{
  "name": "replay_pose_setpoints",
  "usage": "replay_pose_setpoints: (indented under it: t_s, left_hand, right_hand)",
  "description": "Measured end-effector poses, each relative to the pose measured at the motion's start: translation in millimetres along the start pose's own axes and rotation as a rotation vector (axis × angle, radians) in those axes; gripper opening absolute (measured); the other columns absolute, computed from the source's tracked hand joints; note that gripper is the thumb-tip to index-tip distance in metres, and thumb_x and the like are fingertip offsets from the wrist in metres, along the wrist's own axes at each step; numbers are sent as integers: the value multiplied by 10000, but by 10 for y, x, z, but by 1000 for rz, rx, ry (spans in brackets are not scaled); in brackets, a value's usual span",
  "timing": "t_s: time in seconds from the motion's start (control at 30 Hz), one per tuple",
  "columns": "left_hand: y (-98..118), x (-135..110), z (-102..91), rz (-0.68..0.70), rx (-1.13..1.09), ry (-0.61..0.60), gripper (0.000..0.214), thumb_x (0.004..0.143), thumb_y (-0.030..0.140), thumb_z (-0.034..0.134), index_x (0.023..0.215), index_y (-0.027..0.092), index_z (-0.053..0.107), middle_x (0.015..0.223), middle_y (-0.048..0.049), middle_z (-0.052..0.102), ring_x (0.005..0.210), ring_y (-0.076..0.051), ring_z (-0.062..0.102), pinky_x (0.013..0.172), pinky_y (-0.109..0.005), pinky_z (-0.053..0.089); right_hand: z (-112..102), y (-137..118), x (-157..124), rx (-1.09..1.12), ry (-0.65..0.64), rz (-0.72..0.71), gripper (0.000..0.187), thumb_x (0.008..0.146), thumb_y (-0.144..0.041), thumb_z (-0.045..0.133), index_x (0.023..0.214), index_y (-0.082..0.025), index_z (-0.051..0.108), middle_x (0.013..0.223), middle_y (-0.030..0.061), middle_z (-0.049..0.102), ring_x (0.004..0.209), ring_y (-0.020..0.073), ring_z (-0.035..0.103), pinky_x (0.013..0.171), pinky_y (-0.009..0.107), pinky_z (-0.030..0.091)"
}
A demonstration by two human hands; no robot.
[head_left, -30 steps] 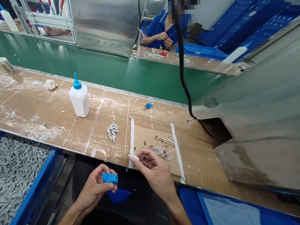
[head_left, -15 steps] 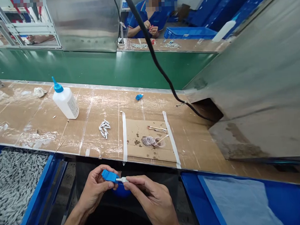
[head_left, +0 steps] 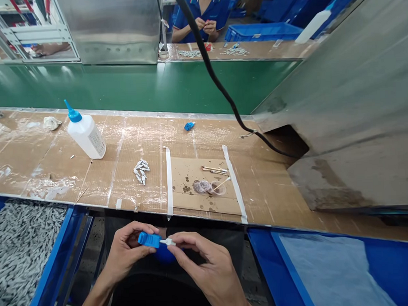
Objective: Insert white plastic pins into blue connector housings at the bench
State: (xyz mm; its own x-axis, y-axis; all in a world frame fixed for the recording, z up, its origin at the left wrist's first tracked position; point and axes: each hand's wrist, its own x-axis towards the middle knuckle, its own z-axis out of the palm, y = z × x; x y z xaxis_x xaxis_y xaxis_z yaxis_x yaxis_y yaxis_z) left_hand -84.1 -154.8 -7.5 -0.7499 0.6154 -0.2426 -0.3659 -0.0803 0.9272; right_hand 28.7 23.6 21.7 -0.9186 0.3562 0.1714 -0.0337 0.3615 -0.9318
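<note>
Grey plastic pieces at far left: a dense heap (head_left: 28,242) in a blue tray (head_left: 55,258), well apart from both hands
Squeeze bottle: the white bottle with a blue nozzle (head_left: 88,137) stands on the cardboard-covered bench (head_left: 125,134), beyond the hands and apart from them
Left hand: this hand (head_left: 122,249) pinches the blue block between thumb and fingers; a steady grip near its middle, with the right end left bare, seems best
Loose pale pieces: a small pile (head_left: 141,171) lies on the bench, beyond the left hand
Blue plastic block: the block (head_left: 149,240) lies across the left fingertips, its right end towards the other hand; holding that end still should make lining up easier
Pale grey piece: the piece (head_left: 167,241) bridges the two hands, its narrow tip at the block's right end; how deep it sits cannot be told; it probably wants a straight push along its length, without tilting or twisting
Right hand: this hand (head_left: 217,263) is clamped on the piece's wider end by thumb and index finger; pinching well back would keep fingertips clear of the joint
</note>
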Motion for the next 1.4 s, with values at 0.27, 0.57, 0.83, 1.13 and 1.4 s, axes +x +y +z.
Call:
replay_pose_setpoints:
  t_s: [0.27, 0.57, 0.83, 1.13, 1.4]
  left_hand:
    - [7, 5, -58, 71, 107, -87, 249, 768, 144, 868, 982, 243, 786, 1018, -44, 807, 974, -211, 743, 857, -269, 582]
    - [-103, -51, -49, 53, 171, -147, 224, 1014, 356, 594, 1227, 288, 603, 764, 49, 610, 706, -123, 588, 731, -245, 469]
    - [-88, 13, -75, 245, 468, -216, 220, 976, 385, 642, 1174, 290, 650, 1063, -23, 581, 978, -202, 555, 872, -302, 423]
    - [-207, -7, 59, -59, -15, -113, 345, 1005, 516, 538, 963, 183, 615, 655, 49, 426, 589, -117, 365, 577, -254, 293]
    - [-166, 69, 132, -275, -565, -95, 297, 1036, 410, 421, 941, 172, 571, 614, 70, 342, 496, -86, 257, 539, -251, 226]
  right_hand:
    - [-30, -52, 52, 8, -40, -30, 34, 922, -192, 733, 914, -220, 750, 859, -11, 768, 755, 136, 736, 716, 202, 597]
    - [41, 56, 41, 93, -53, 69, 133, 918, -233, 753, 1048, -255, 773, 917, -31, 803, 773, 124, 772, 746, 150, 616]
    - [1, 82, 66, 153, -112, 228, 81, 913, -316, 752, 916, -240, 779, 832, -33, 781, 713, 112, 746, 679, 139, 599]
    - [14, 14, 99, -3, -49, -92, 113, 925, -176, 739, 1020, -227, 773, 851, -27, 788, 713, 106, 742, 705, 162, 596]
    - [54, -18, 58, 31, 18, -32, 200, 974, -170, 678, 1141, -252, 750, 949, -37, 800, 749, 92, 765, 741, 129, 624]
